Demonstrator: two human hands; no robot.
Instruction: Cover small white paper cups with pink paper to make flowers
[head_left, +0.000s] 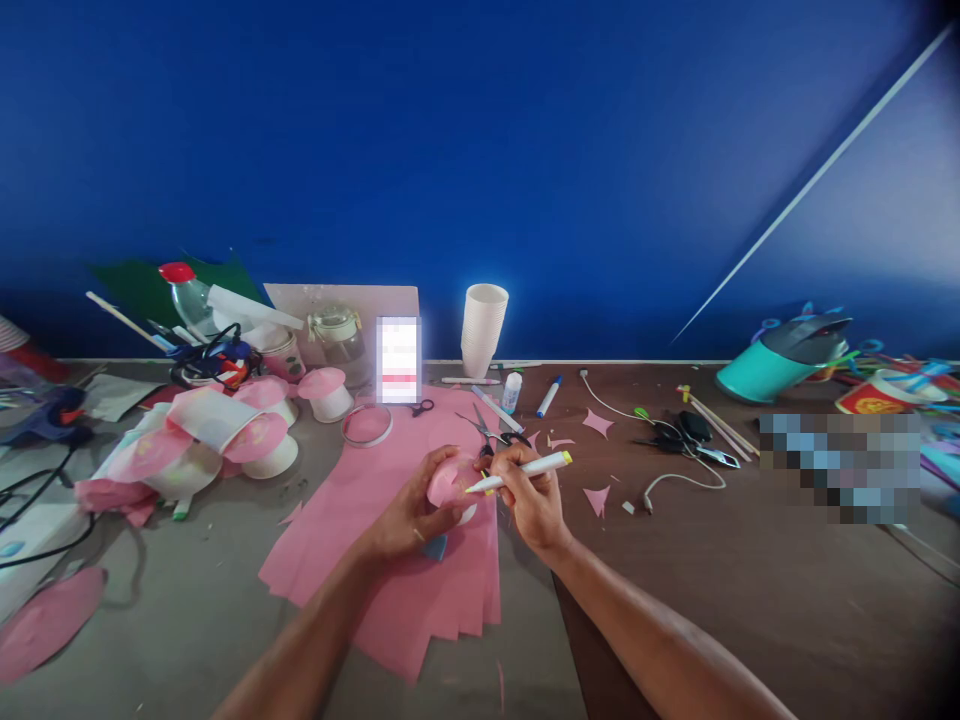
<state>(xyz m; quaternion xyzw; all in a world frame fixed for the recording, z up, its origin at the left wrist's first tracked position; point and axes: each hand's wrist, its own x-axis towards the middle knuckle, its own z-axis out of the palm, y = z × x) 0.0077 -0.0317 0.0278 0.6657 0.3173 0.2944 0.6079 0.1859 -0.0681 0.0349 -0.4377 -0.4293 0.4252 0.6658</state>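
My left hand (416,510) is closed around a paper cup (466,515) topped with a round pink paper piece (448,480). In my right hand (531,500) is a white marker with yellow ends (544,465), its tip at the pink paper. Both hands are above a stack of pink paper sheets (397,590). A small blue piece (435,547) shows below the cup. Just beyond my right hand lie scissors (484,425), partly hidden behind it. A glue bottle (511,393) and a blue-capped marker (550,396) are farther back.
Several pink-topped paper cups (270,455) crowd the left. A tall stack of white cups (482,330) stands by the blue wall, near a lit screen (398,360) and a glass jar (335,335). To the right are a white cable (686,485), keys (716,456) and a teal container (765,358).
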